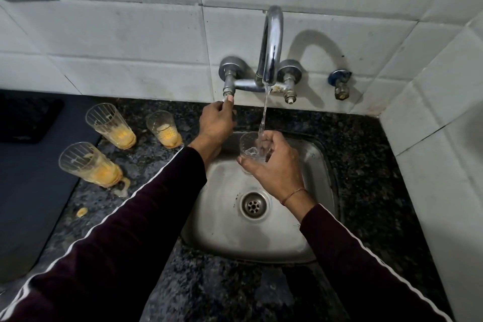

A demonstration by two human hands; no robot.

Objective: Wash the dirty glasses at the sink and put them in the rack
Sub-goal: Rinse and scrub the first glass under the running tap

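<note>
Glass [252, 150]: clamped in right hand [277, 167] grip, under the running stream over the sink [321, 165]. Left hand [215, 119] pinches tap valve [228, 94]. Three dirty glasses [111, 125] on counter, left of grip. Risk: wet glass slipping, splashing if flow increases

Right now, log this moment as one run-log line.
stage: rinsing | left hand: grips tap handle | right hand: holds glass under running water | waiting: three dirty glasses on counter | rack: not in view
</note>
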